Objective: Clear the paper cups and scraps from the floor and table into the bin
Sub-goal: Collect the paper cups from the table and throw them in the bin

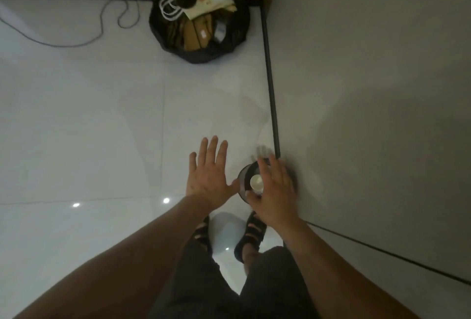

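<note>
A small dark round bin (pixel 242 178) stands on the white floor beside the table's corner. A white paper cup (pixel 256 181) shows inside its mouth, seen from above. My right hand (pixel 274 191) hovers over the bin with fingers stretched out and blurred by motion, the thumb close beside the cup; I cannot see it gripping the cup. My left hand (pixel 209 173) is spread flat in the air just left of the bin, palm down, holding nothing.
The grey table (pixel 369 89) fills the right side, its dark edge running down to the bin. A large black bin bag (pixel 237 35) stuffed with cardboard and paper bags stands at the far wall. A grey cable (pixel 102 25) loops on the floor at back left. My sandalled feet (pixel 251 232) are below.
</note>
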Available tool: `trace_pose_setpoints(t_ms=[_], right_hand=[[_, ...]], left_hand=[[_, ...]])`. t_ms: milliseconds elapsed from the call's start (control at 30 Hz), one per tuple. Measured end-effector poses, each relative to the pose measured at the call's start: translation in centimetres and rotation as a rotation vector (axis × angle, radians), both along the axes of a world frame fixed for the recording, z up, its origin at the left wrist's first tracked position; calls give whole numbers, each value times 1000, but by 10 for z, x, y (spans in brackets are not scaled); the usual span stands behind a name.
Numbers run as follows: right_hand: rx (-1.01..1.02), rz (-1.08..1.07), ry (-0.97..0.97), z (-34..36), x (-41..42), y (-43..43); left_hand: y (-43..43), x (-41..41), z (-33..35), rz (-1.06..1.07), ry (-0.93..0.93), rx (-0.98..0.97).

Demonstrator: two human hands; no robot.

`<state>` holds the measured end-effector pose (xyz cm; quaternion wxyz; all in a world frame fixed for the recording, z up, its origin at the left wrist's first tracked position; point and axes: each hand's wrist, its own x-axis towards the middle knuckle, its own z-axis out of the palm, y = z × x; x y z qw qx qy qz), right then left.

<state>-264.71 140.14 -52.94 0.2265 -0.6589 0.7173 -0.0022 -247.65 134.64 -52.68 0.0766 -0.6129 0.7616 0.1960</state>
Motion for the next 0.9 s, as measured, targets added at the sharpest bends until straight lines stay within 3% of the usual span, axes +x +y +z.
trace_pose_setpoints(t_ms=[400,567,900], right_hand=[[-40,448,-7,109,83,53],[-104,664,-4,138,103,73],[-56,1080,-52,180,163,196]], left_hand=[[133,123,127,426,-98,-118],[207,131,154,667,-109,-209],[411,135,187,1098,-171,-178]])
